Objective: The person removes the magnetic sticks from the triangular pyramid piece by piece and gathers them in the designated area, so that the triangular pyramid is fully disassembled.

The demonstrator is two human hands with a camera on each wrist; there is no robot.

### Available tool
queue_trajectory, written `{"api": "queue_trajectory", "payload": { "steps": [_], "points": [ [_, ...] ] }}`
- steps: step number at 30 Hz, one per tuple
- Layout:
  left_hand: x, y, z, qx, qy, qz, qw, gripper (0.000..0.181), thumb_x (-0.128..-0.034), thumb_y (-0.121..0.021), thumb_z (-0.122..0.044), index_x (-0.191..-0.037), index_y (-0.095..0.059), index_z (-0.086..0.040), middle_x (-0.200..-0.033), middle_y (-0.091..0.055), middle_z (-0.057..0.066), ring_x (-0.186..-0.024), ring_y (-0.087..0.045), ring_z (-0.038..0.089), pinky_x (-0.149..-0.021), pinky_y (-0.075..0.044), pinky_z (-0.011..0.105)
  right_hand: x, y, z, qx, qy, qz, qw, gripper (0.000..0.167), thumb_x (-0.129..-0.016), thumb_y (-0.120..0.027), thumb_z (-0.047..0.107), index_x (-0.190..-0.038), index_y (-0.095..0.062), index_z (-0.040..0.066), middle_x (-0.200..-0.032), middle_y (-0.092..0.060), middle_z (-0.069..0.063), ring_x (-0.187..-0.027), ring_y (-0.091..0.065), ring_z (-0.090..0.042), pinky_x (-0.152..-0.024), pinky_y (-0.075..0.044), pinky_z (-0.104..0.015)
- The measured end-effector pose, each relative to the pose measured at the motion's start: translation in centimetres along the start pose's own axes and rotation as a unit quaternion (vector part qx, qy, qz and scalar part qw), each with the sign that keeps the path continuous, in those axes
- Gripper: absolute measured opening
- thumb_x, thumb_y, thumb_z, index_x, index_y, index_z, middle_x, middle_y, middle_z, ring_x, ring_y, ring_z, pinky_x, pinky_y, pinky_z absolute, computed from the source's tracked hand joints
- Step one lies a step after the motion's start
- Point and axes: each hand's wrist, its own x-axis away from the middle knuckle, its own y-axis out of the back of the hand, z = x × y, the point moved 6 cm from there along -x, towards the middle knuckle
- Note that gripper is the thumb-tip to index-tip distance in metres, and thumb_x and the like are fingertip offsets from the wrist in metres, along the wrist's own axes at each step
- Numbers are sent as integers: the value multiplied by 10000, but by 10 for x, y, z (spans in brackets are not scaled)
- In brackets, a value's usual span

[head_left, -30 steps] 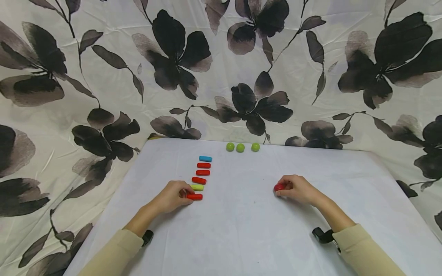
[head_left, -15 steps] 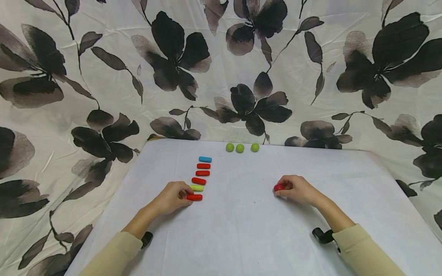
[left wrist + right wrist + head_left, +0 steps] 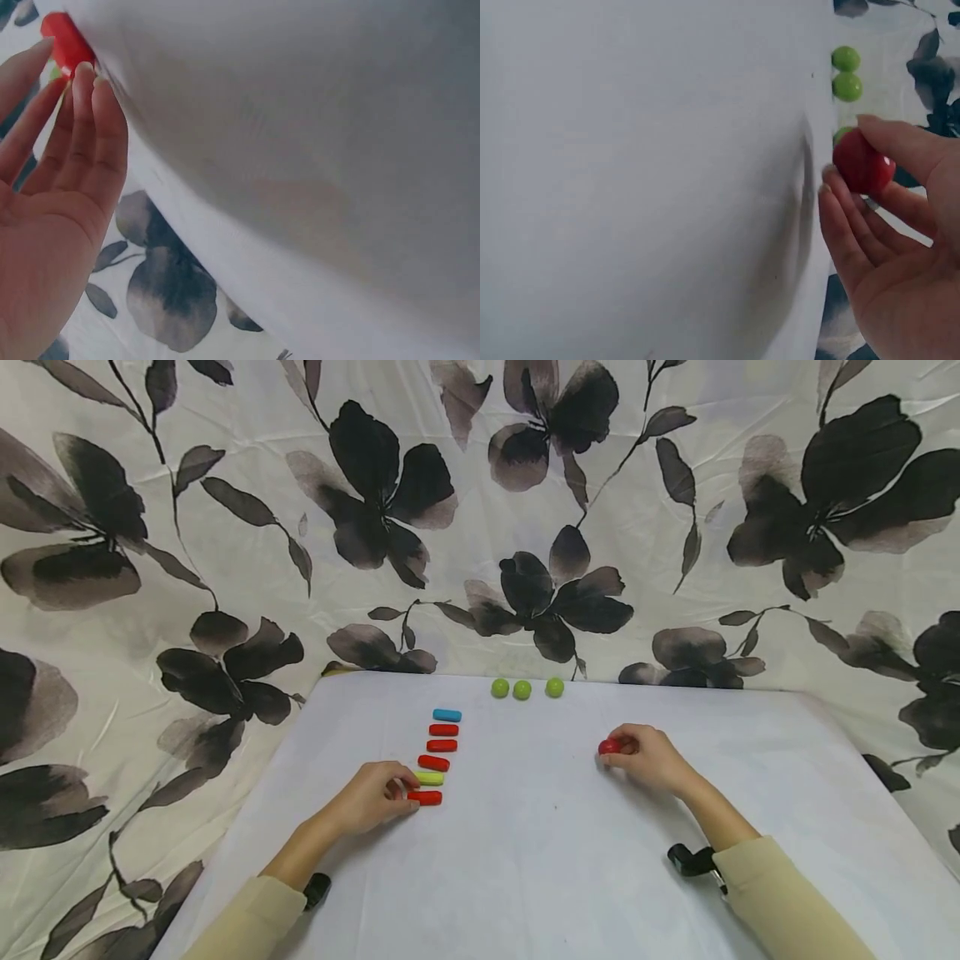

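Between thumb and fingers, my left hand [image 3: 375, 797] pinches the left end of a red stick-shaped piece [image 3: 427, 797], nearest to me in a column of short sticks. Right behind it lies a yellow-green stick [image 3: 430, 778], partly covered by the fingers. The left wrist view shows the held red piece [image 3: 67, 43] at the fingertips. On the right side, my right hand [image 3: 648, 758] holds a small red ball [image 3: 608, 747]. In the right wrist view the red ball [image 3: 864, 162] sits between thumb and fingers, hiding most of one green ball behind it.
Farther up the column are several more sticks, among them a red one [image 3: 433, 763] and a blue one [image 3: 447, 715] at the far end. Three green balls, including the middle ball [image 3: 522, 690], line the back edge of the white table [image 3: 517, 877]. Floral cloth [image 3: 465, 527] hangs behind.
The right hand has shifted slightly away from me with the red ball. The left hand keeps its pinch on the red stick. The whole head view has tipped a little.
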Motion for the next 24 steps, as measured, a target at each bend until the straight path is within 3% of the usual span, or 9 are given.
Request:
{"api": "queue_trajectory", "payload": {
  "steps": [4,11,18,24],
  "points": [
    [-4,5,-4,37,-218,-31,9998,131,-918,-775,-118,-1043,-741,-98,-965,-680,-40,-840,-598,155,-730,-540,249,-21,5,-6,-25,-237,-433,9988,379,-926,-759,208,-1201,-650,-28,-1070,-683,-160,-963,-616,-279,-827,-504,-366],
    [-15,20,-10,33,-99,-282,9995,126,-940,-750,-121,-1065,-743,-107,-993,-684,-33,-860,-598,167,-734,-544,276,-61,12,-8,-257,-580,-881,9941,379,-932,-739,160,-1225,-611,-42,-1143,-655,-219,-1037,-616,-341,-863,-509,-407],
    [-25,38,-13,-443,-80,-847,9954,179,-943,-741,-117,-1117,-742,-73,-1034,-700,-1,-897,-604,190,-781,-540,327,-98,6,-5,-331,-732,-1003,9917,429,-951,-717,186,-1262,-575,-73,-1216,-623,-259,-1129,-585,-381,-965,-488,-471],
    [-41,52,-16,-858,-54,-1245,9885,220,-961,-723,-150,-1162,-732,-63,-1092,-708,53,-970,-621,245,-848,-545,412,-114,3,-8,-54,-845,-1100,9903,433,-970,-701,225,-1276,-600,-64,-1187,-632,-271,-1093,-574,-385,-989,-445,-507]
  ]
}}
